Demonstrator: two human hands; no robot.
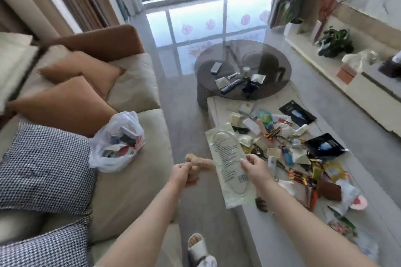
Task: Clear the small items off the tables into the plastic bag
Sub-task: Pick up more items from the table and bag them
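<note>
Both hands hold small items in the air between the sofa and the low white table.

The right hand (252,168) pinches a long clear sealed packet (230,169) by its right edge, thumb on top; the packet hangs tilted, its upper end over the near-left corner of the white table (219,106) and its lower end over the floor. The left hand (181,172) is curled round a small tan fuzzy item (200,165) that sticks out to its right, just beside the packet's left edge. Both forearms reach forward from the bottom of the view. The plastic bag (117,141) sits open on the sofa (130,179) seat, up and to the left of the left hand and apart from it, with items already inside. A heap of packets and wrappers (293,149) covers the white table to the right of the right hand. The round glass table (243,69) beyond carries a few more small things.
</note>
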